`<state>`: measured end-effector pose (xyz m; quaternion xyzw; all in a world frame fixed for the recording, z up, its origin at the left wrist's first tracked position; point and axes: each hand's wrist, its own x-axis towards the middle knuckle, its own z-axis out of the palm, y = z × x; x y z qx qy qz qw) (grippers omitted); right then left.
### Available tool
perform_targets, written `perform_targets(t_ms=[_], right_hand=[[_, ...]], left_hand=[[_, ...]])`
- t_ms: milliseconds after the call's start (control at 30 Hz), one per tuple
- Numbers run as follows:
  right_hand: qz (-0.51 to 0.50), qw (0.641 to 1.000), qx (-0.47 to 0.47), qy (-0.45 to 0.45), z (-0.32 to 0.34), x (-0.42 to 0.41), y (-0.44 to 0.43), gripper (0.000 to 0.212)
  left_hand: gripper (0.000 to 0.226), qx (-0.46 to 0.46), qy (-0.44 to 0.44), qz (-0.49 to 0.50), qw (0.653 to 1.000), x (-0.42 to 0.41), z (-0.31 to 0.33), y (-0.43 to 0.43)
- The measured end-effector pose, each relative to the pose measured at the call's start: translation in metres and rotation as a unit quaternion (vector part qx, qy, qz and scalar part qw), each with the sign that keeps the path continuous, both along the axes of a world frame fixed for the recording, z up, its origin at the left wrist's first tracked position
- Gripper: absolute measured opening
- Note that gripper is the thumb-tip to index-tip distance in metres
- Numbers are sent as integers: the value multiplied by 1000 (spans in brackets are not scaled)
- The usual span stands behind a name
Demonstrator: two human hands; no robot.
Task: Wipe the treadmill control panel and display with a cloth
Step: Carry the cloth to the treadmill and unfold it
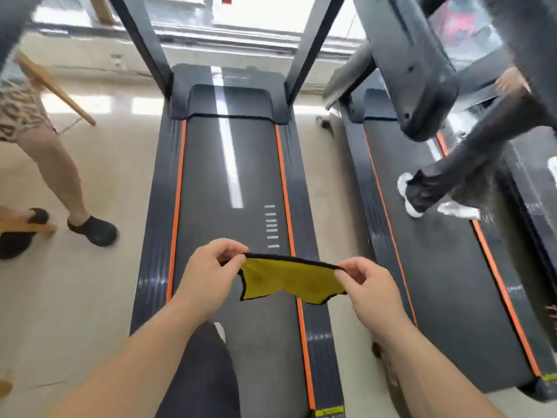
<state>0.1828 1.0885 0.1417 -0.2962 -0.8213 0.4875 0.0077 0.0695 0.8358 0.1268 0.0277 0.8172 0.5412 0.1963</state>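
Observation:
I hold a yellow cloth [286,282] with a black hem stretched between both hands above the treadmill belt [229,182]. My left hand [211,273] pinches its left top corner. At the other top corner my right hand [370,285] pinches it too. The cloth hangs loosely below its taut upper edge. The treadmill runs away from me, dark with orange side stripes, and its two black uprights [144,40] rise out of the top of the frame. Its control panel and display are out of view.
A second treadmill [437,267] stands to the right, with a person [470,164] in dark trousers and white shoes stepping on it, under its console [419,64]. On the left floor stands another person [45,146] in black shoes beside a wooden stick [57,89].

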Motion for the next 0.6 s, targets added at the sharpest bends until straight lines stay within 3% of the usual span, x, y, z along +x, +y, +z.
perform_targets(t_ms=[267, 367, 600], right_hand=[[-9, 998, 42, 48, 161, -195, -18, 22], [-9, 997, 44, 63, 196, -254, -12, 21], [-10, 995, 16, 100, 223, -391, 29, 15]], left_hand=[[25, 17, -48, 31, 998, -174, 147, -11], [23, 21, -72, 44, 996, -230, 182, -9], [21, 62, -31, 35, 997, -365, 229, 25]])
